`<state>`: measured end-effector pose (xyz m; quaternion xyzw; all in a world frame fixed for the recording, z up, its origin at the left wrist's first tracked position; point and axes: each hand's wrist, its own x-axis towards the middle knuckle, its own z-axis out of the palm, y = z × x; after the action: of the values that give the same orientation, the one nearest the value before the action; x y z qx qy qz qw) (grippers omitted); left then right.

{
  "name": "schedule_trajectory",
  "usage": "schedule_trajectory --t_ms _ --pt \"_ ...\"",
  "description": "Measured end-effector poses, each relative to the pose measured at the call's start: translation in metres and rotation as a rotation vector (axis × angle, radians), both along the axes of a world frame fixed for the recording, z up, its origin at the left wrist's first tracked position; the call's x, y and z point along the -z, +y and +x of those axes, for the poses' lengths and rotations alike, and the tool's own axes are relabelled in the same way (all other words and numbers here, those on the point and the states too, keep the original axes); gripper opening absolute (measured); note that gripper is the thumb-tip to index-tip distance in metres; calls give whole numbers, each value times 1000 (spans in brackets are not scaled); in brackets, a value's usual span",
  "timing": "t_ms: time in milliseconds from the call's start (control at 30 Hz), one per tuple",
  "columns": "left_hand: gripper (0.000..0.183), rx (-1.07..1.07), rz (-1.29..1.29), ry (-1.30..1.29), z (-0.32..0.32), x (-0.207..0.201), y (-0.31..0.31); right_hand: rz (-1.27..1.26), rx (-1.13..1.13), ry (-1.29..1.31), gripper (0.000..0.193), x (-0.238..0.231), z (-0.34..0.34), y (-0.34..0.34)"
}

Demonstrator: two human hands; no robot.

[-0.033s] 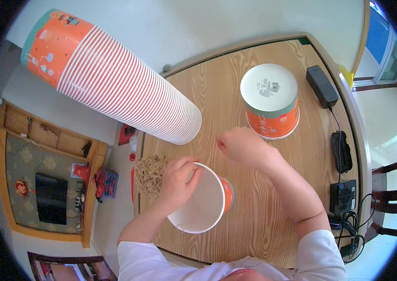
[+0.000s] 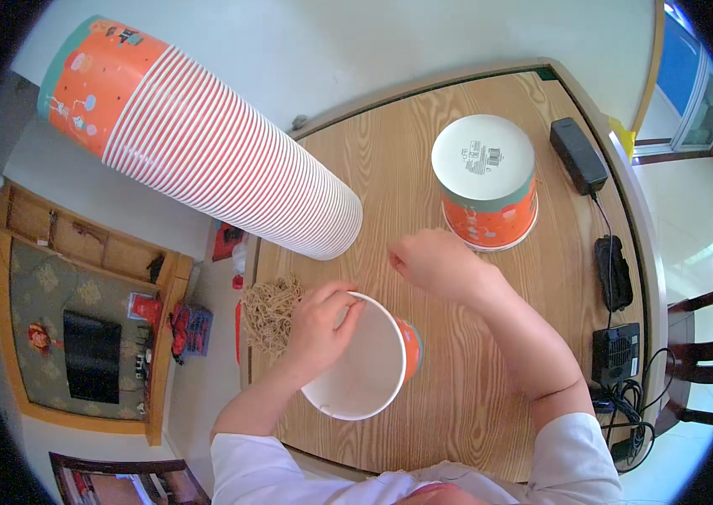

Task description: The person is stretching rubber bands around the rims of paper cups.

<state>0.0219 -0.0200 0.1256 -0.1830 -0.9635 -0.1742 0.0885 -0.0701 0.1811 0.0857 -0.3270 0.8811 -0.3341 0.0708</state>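
My left hand (image 2: 323,324) is closed over the far left rim of an orange paper bucket (image 2: 365,362), fingers dipping inside its white mouth. The bucket leans, with its opening toward me. A short tan strand hangs at its near rim. Beside my left hand lies a tangled heap of tan string (image 2: 270,316) at the table's left edge. My right hand (image 2: 434,263) is a fist above the middle of the table, between that bucket and an upside-down paper bucket (image 2: 484,160). Whatever its fingers hold, if anything, is hidden.
A tall stack of nested paper buckets (image 2: 230,151) rises at the far left of the wooden table (image 2: 491,370). Along the right edge lie a black power adapter (image 2: 578,156), a black device (image 2: 615,349) and coiled cables (image 2: 630,408). Dark chairs (image 2: 710,345) stand beyond.
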Motion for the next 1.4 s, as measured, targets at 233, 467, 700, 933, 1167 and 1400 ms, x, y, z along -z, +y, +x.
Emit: schedule_trajectory --t_ms 233,467,700,933,1167,1400 --pt "8 -22 58 -123 2 -4 2 -126 -65 -79 12 -16 1 9" --pt "16 -24 714 -731 9 3 2 -50 -184 -98 11 -37 10 24" --pt "13 -154 1101 -841 12 13 2 -66 -301 -107 8 -42 18 26" --pt "12 110 1412 -849 -3 42 -10 17 -204 -202 10 -45 44 4" --pt "18 145 1392 -834 -8 72 -10 35 -16 -209 11 -48 58 -1" --pt "19 267 1471 -1009 -14 93 -5 102 23 -87 8 -46 72 -19"
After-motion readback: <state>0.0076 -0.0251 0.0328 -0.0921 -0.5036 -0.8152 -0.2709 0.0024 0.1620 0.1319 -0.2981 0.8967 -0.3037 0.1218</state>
